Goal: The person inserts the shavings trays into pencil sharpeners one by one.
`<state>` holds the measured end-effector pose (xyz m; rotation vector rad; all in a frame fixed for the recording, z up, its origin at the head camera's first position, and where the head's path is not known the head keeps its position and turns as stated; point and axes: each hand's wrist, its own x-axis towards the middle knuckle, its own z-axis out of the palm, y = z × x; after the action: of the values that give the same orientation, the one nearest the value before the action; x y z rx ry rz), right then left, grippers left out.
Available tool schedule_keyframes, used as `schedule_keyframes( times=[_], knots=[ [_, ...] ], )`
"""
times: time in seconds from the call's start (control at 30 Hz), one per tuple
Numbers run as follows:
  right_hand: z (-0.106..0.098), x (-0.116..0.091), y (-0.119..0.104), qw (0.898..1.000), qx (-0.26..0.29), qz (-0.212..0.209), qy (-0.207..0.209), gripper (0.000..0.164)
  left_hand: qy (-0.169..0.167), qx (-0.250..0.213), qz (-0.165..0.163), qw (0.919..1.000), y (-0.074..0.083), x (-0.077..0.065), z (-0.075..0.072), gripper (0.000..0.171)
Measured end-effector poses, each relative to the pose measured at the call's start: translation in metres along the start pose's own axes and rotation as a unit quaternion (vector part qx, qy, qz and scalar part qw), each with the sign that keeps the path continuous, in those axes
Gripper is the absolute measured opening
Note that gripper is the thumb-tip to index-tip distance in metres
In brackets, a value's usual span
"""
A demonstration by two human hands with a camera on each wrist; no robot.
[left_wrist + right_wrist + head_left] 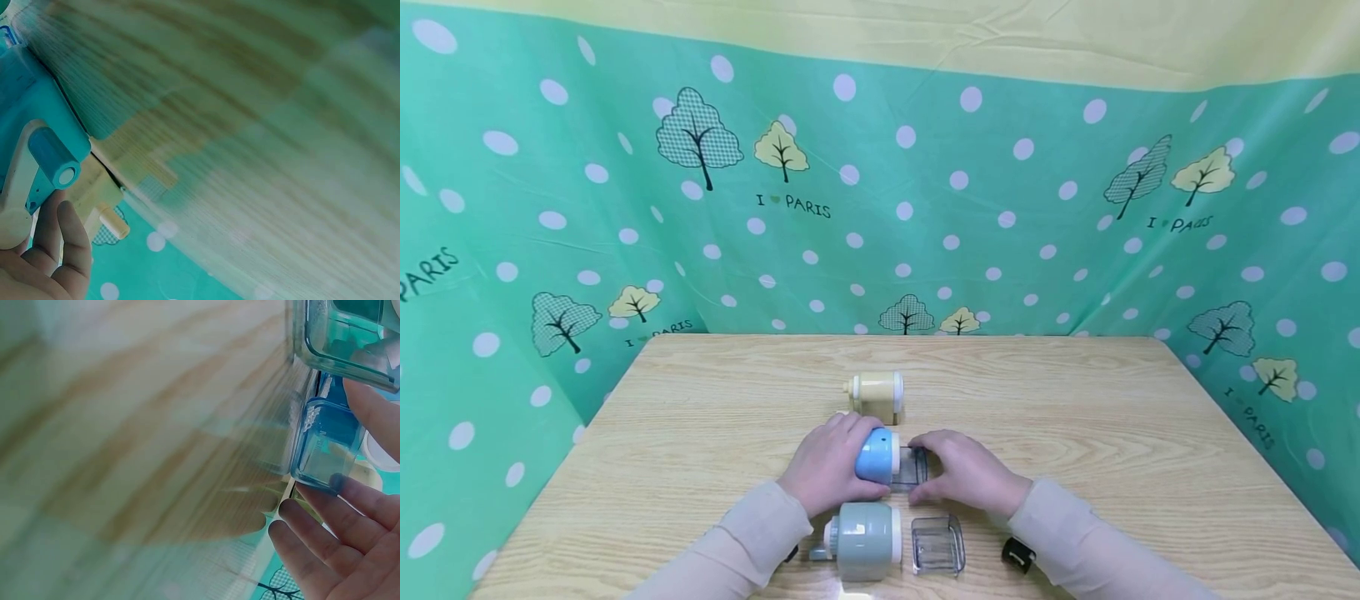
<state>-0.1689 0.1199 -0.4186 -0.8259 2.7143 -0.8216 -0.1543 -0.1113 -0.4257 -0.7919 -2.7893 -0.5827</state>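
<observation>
A blue hand-crank pencil sharpener [876, 456] lies on the table, its white-rimmed front facing right. My left hand [827, 465] grips its body from the left. In the left wrist view, the crank handle [53, 159] shows beside those fingers. My right hand [970, 475] holds a clear shavings drawer [913, 469] between thumb and fingers, and the drawer juts out from the sharpener's front. Seen from the right wrist, the fingertips touch the drawer's [326, 440] outer end. The drawer's inner end is hidden.
A grey-green sharpener [865, 542] stands nearer the body, with a separate clear drawer [937, 546] just right of it. Behind the blue one is a cream-yellow sharpener [876, 393]. A patterned green curtain [895, 192] encloses the wooden table [1075, 400] at the back and sides.
</observation>
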Motion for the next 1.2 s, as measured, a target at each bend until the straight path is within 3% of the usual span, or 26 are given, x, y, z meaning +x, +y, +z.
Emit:
schedule_keyframes(
  times=[1.2],
  knots=[
    [0.0049,0.0084,-0.0039,1.000,0.011,-0.020,0.007,0.071,-0.003,-0.002,-0.001,1.0000,0.0005,0.0005,0.0004,0.076]
  ],
)
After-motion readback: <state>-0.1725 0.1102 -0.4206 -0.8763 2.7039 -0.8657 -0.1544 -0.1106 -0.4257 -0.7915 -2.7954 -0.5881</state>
